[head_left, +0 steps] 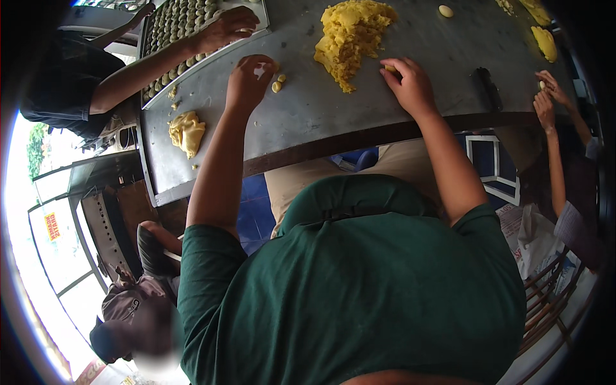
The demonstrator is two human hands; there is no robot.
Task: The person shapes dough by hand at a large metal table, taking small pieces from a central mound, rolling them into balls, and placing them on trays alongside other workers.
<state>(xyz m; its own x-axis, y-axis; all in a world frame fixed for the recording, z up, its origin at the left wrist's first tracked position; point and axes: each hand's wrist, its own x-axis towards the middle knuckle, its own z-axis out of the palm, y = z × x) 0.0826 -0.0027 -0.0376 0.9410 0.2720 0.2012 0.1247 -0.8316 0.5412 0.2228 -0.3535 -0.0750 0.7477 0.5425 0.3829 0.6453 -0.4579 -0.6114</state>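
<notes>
My left hand curls over the steel table beside small yellow dough balls; whether its fingertips grip a piece is unclear. My right hand pinches a small yellow piece, partly hidden by its fingers. Between and beyond my hands lies a big crumbly yellow mound. A smooth pale dough lump rests near the table's left end, with several small bits above it.
The steel table holds a tray of dough balls, a black tool, a pale ball and yellow lumps. Co-workers' hands are at left and right; another person is at lower left.
</notes>
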